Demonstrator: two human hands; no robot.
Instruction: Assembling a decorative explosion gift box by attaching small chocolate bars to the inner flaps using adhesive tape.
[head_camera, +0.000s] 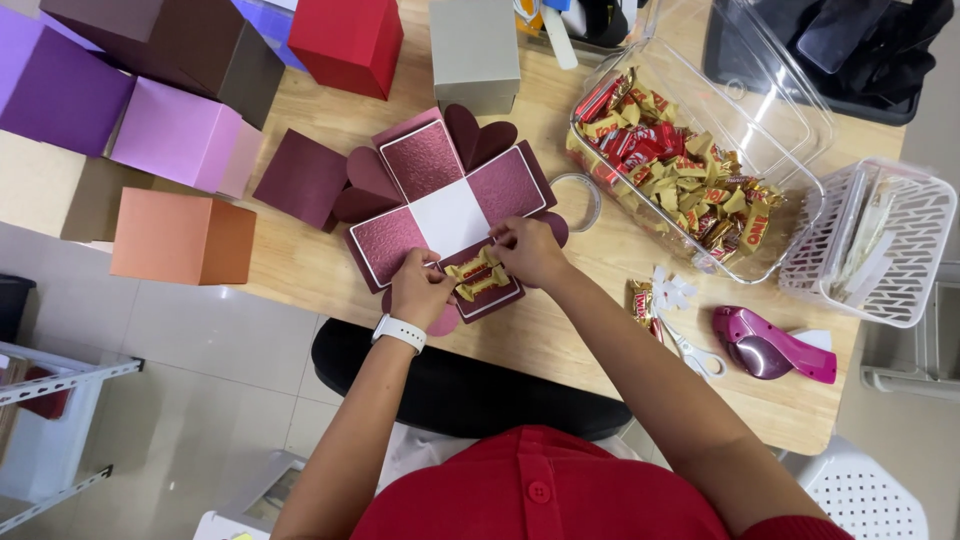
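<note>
Lying on the near flap of the opened dark red paper box (450, 205), two small gold-wrapped candy bars (477, 277) are pinched by the left hand (420, 290) and right hand (527, 250); a clear plastic candy tub (790, 215) is seen at two o'clock on the wooden tabletop (560, 330).

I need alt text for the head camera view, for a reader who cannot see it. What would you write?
Seen from above, a person's left hand and right hand hold two gold-wrapped candies on a flap of an unfolded maroon paper box on a wooden table. A clear tub of wrapped candies, scissors and closed coloured boxes lie around it.
</note>
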